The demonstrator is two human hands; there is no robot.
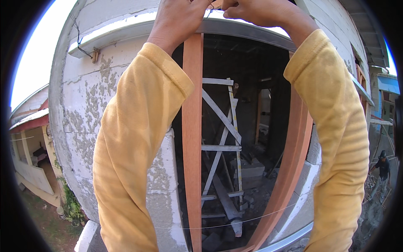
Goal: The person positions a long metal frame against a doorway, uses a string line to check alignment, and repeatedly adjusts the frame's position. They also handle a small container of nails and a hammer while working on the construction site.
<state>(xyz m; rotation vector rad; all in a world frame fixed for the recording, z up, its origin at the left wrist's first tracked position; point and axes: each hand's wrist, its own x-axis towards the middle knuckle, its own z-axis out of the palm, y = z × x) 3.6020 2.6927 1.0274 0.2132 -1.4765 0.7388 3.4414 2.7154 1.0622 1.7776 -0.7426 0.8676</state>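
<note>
**Both hands up at the head of a wooden frame, working a thin wire**

Yellow sleeves fill the near view, one rising on each side from the lower edge toward twelve o'clock. At their top the left hand (178, 19) and the right hand (256, 10) meet, almost touching, at the upper end of the reddish wooden frame (192, 138). Both hands are curled narrow, fingertips pinched together. A thin wire (208, 13) shows between them; how much of it each hand grips cannot be told, since the picture's edge cuts the fingers off.

Outward from the hands, the frame's left post drops straight toward six o'clock, and its right post (294, 168) bows down toward five o'clock. A grey lintel (247, 30) runs across just under the hands. At nine o'clock stands a rough block wall (88, 113) with patchy plaster; a second twist of wire (79, 40) hangs at its top, near eleven o'clock. Through the opening, at the centre, a pale timber trestle (220, 147) stands among rubble. A taut string (235, 222) crosses the opening low, near six o'clock. At three to four o'clock another person (383, 168) works on the ground below.

As I judge it, the risks are these: a wire end could spring loose and prick a finger if the pinch slips; pulling hard could shift the frame; and working overhead from a height, a lean too far could mean a fall.
</note>
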